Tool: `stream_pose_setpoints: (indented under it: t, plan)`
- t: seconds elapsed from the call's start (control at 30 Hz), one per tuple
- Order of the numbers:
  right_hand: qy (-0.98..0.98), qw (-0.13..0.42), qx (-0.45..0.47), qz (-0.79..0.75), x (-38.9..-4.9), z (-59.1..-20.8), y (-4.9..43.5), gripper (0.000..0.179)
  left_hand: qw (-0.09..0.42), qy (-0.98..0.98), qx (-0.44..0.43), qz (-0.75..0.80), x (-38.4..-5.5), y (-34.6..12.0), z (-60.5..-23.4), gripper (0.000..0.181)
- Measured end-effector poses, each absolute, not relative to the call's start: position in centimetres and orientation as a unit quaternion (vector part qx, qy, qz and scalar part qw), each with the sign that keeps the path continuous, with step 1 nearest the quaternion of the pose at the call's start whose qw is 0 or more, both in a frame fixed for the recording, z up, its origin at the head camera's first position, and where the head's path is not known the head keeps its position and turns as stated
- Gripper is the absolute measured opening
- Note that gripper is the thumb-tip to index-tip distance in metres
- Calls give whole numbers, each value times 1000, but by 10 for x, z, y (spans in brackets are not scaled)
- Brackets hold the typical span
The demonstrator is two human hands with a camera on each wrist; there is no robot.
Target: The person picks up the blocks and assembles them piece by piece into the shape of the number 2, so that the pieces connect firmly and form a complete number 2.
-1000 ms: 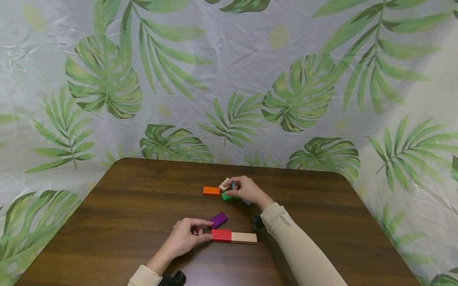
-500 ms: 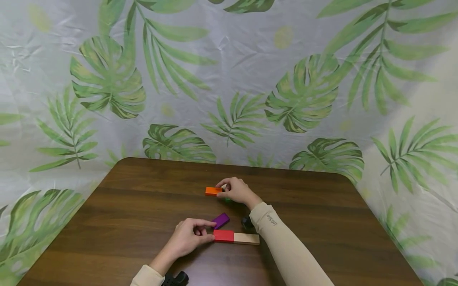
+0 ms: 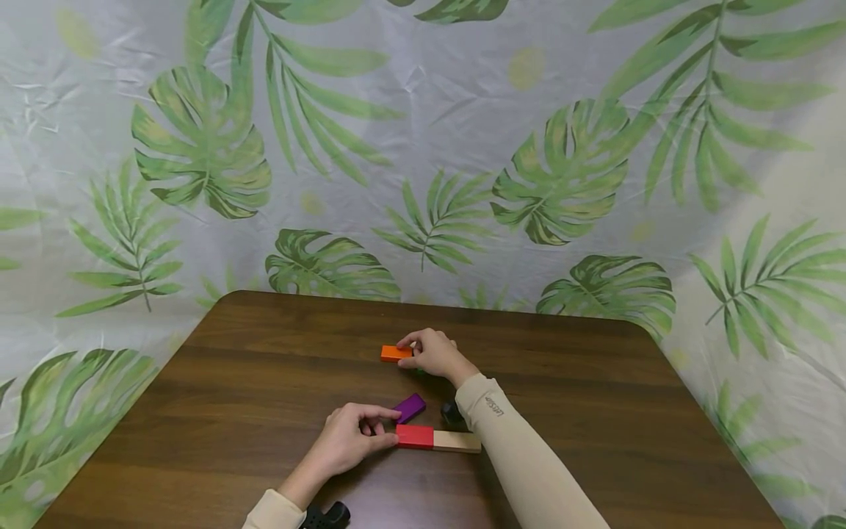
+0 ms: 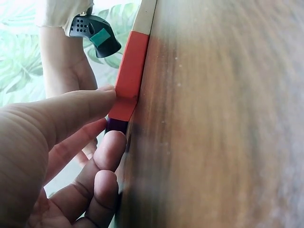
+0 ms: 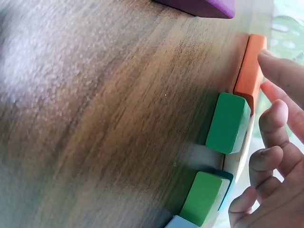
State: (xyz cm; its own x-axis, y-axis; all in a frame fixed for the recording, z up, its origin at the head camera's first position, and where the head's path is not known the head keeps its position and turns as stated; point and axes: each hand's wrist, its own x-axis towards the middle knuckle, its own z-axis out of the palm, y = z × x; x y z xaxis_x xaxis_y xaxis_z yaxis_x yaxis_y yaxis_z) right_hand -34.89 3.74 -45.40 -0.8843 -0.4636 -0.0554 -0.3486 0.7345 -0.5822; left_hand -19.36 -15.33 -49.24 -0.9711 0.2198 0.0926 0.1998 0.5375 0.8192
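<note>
My left hand (image 3: 353, 438) rests on the table with its thumb against the left end of a red block (image 3: 414, 436). Its index fingertip touches the corner of a purple block (image 3: 410, 408), which lies slanted behind the red one. A plain wooden block (image 3: 456, 441) sits end to end with the red block. Further back, my right hand (image 3: 432, 354) pinches the right part of an orange block (image 3: 391, 353), thumb in front and index finger behind. That block lies on the table. In the right wrist view the orange block (image 5: 251, 71) shows beside the thumb.
In the right wrist view, a dark green block (image 5: 228, 123), a lighter green block (image 5: 203, 198), a teal block (image 5: 227, 187), a blue block (image 5: 181, 222) and a pale wooden block (image 5: 237, 159) lie near the right hand. The brown table (image 3: 264, 353) stands before a leaf-patterned curtain (image 3: 456, 132).
My right hand has moved left from above the green and pale wooden blocks to the orange block and taken hold of it. My left hand stays by the red and purple blocks.
</note>
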Motion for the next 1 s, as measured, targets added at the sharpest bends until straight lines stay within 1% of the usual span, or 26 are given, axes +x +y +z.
stream_pose_setpoints:
  t: [0.43,0.67,1.0]
  plan:
    - [936,88,-191,-283,-355,-460,34,32,6,880,116,460,-195,-153,-492,26]
    - [936,83,-197,-279,-354,-460,31,26,6,878,113,465,-195,-153,-492,27]
    - [940,84,-189,-272,-353,-462,32,32,5,877,118,465,-195,-153,-493,27]
